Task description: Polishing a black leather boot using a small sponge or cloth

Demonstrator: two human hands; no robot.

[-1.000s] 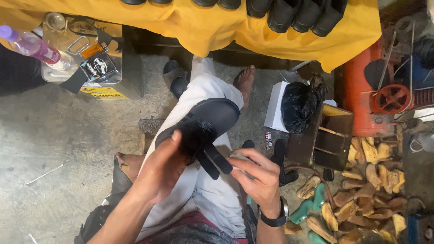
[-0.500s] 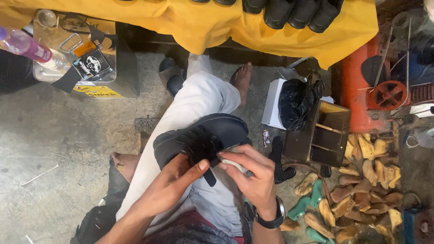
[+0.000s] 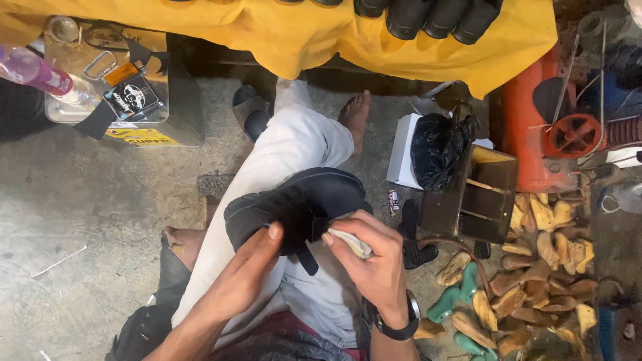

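The black sandal (image 3: 294, 204) rested on the person's thigh, near the middle of the view, sole side toward the camera. Its long axis ran from about eight o'clock, where the left hand (image 3: 244, 277) steadied it, toward two o'clock, where the rounded end pointed at the bare foot (image 3: 354, 113) on the concrete floor (image 3: 100, 200). A loose black strap (image 3: 306, 259) hung down toward six o'clock.

The left hand's fingers lay close together, thumb pressed on the sole's near edge. The right hand (image 3: 374, 267), wearing a dark wristwatch (image 3: 394, 321), had its fingers curled and pinching a small folded pale cloth (image 3: 351, 242) against the sandal's side.

The sandal balanced on a rounded thigh with only one hand bracing it, so a firm push from the cloth could probably roll it off toward four o'clock, among the wooden shoe lasts (image 3: 535, 267). The dangling strap could also catch under the cloth and get smeared or creased.
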